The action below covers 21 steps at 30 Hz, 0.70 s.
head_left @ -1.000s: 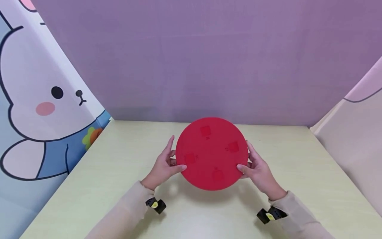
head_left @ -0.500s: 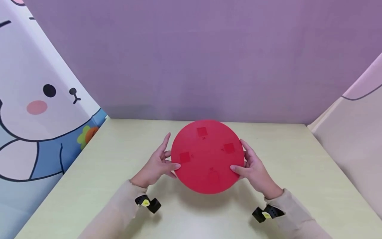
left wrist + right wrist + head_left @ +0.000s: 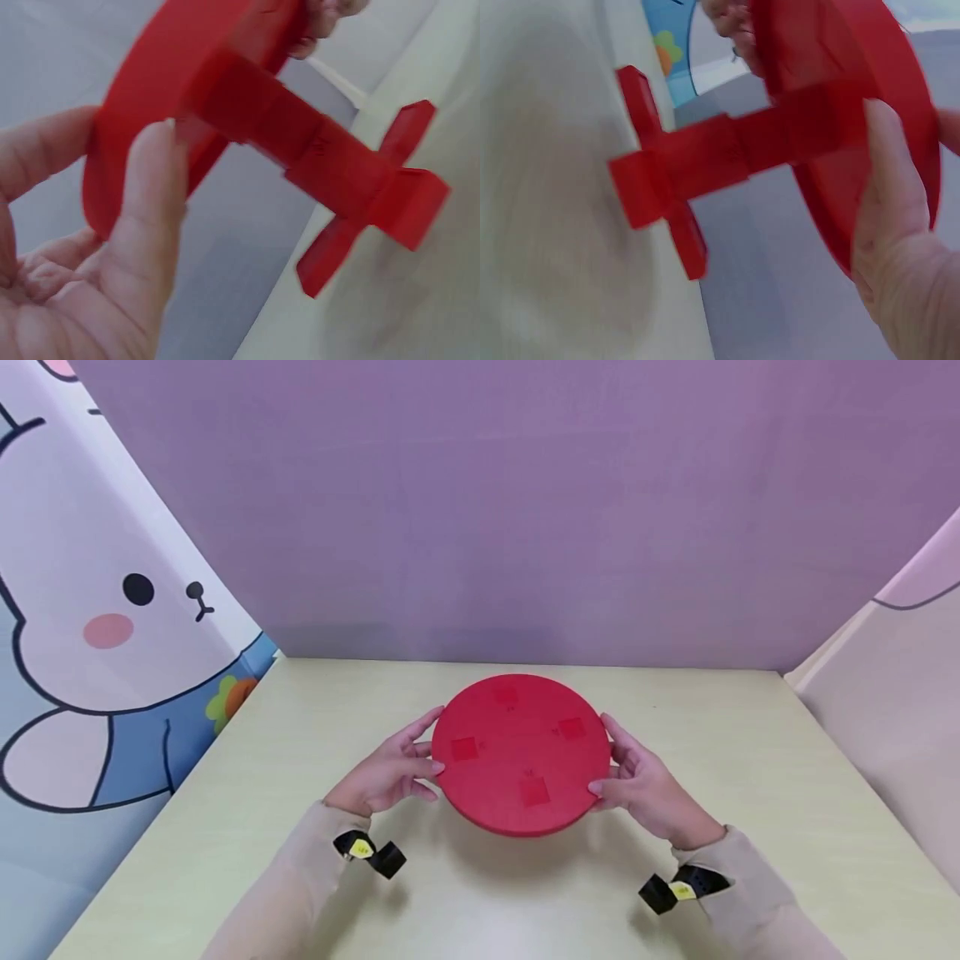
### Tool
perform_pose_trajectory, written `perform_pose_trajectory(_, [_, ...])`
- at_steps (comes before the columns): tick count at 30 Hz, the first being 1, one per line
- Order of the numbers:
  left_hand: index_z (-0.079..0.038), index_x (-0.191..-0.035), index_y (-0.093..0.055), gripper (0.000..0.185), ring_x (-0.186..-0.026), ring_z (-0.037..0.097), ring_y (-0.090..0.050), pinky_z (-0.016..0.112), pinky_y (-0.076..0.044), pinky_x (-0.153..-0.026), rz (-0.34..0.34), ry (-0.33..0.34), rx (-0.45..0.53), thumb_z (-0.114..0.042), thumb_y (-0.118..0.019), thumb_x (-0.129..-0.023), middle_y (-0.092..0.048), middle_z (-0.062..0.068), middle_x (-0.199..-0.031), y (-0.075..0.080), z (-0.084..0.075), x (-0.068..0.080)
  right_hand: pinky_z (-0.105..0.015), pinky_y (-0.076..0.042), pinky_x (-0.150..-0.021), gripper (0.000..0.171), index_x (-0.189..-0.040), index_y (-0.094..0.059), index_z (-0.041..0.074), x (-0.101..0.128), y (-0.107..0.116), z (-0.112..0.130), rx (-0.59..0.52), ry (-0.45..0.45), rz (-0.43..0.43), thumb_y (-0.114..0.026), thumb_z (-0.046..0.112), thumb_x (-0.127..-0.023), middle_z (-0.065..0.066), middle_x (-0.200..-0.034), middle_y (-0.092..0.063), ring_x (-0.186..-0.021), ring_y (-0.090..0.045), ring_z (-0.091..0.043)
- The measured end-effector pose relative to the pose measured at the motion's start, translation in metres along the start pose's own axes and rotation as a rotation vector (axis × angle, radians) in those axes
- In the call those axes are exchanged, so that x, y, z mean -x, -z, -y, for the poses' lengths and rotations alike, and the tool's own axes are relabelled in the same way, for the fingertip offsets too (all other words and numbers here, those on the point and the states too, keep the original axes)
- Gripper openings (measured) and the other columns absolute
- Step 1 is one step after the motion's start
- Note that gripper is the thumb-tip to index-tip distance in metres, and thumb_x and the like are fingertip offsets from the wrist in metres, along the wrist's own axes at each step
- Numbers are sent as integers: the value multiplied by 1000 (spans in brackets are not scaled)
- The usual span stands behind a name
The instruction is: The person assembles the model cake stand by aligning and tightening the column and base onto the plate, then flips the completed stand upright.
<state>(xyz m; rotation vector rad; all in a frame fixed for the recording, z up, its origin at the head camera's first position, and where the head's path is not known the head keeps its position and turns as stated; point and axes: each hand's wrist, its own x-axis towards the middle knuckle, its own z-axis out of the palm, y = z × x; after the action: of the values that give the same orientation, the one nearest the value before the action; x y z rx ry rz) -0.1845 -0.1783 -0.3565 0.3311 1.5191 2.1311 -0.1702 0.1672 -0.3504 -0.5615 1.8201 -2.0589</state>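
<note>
Red disc (image 3: pixel 521 753) on a cross-footed post, gripped at its 9 o'clock edge by left hand (image 3: pixel 386 772), 3 o'clock by right hand (image 3: pixel 645 789).

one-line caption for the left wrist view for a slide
Left hand grips the rim of a red disc whose central post ends in a cross-shaped foot.

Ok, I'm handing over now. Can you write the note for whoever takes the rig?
Left hand holds the left rim of the red disc, thumb on top; right hand holds the right rim.
The disc is above the pale table, near level in the head view.
Under it, a square post ends in a cross-shaped foot, at or just above the table; contact unclear.
Left, as I judge it: stand it on the foot, then let go.
</note>
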Motion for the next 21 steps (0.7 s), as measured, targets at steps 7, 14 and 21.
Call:
perform_pose_trajectory(7, [-17, -156, -6, 80, -76, 18, -69, 30, -58, -64, 28, 52, 28, 11, -45, -91, -65, 6, -103, 5, -4, -6, -37, -56, -79, 93, -152, 7, 5, -5, 14, -5, -55, -47, 68, -59, -11, -88, -23, -139, -28, -106, -61, -20])
perform_pose_trajectory(14, [-15, -155, -6, 80, -76, 18, -69, 30, -58, -65, 38, 47, 18, 11, -46, -91, -65, 6, -103, 15, 3, -11, -35, -56, -79, 93, -152, 7, 4, -12, 18, -10, -55, -54, 89, -59, -9, -88, -13, -131, -37, -100, -63, -19])
perform_pose_trajectory(21, [-14, -155, -5, 80, -76, 17, -69, 30, -58, -68, 43, 57, 8, 10, -46, -91, -65, 6, -106, 22, 12, -15, -35, -56, -80, 93, -152, 6, 3, -13, 18, -19, -44, -79, 64, -60, -10, -87, -13, -127, -41, -97, -63, -19])
